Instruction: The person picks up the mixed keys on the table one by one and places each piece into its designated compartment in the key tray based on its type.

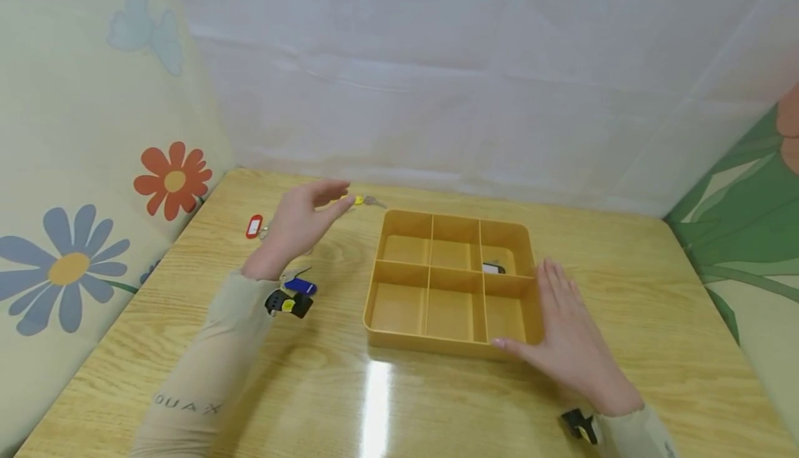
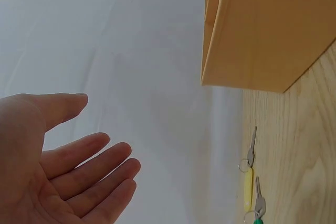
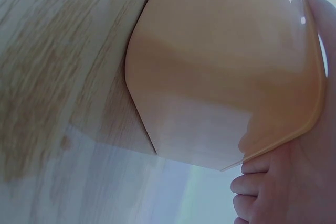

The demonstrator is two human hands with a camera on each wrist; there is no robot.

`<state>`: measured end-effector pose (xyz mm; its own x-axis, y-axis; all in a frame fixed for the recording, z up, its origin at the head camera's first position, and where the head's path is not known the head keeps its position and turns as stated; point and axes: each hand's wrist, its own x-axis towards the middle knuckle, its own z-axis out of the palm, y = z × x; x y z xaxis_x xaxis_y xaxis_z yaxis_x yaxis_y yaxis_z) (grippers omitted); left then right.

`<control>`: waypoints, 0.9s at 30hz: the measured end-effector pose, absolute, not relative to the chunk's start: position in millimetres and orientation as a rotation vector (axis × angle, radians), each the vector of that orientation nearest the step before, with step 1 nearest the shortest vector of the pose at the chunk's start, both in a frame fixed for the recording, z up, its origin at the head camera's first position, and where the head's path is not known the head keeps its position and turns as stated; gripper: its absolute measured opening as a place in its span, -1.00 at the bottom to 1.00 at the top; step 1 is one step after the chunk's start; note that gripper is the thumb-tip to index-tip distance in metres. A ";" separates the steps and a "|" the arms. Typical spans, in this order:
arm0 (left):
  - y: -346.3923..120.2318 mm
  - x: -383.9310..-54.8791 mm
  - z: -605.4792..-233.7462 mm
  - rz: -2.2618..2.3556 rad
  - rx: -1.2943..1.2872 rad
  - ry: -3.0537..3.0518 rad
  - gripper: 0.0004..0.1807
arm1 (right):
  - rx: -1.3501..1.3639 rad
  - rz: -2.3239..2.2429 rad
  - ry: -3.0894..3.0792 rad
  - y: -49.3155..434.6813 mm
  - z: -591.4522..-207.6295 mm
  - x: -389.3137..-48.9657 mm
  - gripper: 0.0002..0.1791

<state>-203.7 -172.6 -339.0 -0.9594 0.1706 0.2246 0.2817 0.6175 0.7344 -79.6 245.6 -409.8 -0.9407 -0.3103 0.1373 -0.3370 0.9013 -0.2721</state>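
My left hand (image 1: 306,218) hovers over the left side of the table, fingers relaxed and nothing held. Beyond its fingertips lies a key with a yellow tag (image 1: 358,200). The left wrist view shows a second key, with a green tag (image 2: 258,221), beside it. Resting against the near right corner of a yellow-orange six-compartment box (image 1: 431,344) is my right hand (image 1: 571,340), its straight fingers along the right side and its thumb at the front rim. A key tag (image 1: 493,268), black with a white label, lies in the back right compartment.
Left of my left hand lies a red key tag (image 1: 254,226) with a ring. A key with a blue tag (image 1: 302,286) is close beside my left wrist. Behind the wooden table (image 1: 312,388) hangs a white cloth (image 1: 406,118); flower-patterned fabric stands at both sides.
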 end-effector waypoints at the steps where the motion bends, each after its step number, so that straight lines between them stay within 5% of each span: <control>1: -174.6 -203.3 -339.4 -1.263 -0.376 -2.703 -0.46 | 0.506 0.452 -2.975 245.6 -409.8 -79.6 0.44; 27: -229.8 -196.3 -350.5 -1.225 -0.209 -2.752 -0.40 | 0.504 0.448 -2.975 244.0 -410.7 -79.9 0.44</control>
<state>-196.3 -229.8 -350.5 -0.9830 0.0761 0.1671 0.1751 0.6624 0.7284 -79.9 244.0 -410.7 -0.9414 -0.3080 0.1377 -0.3349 0.9026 -0.2706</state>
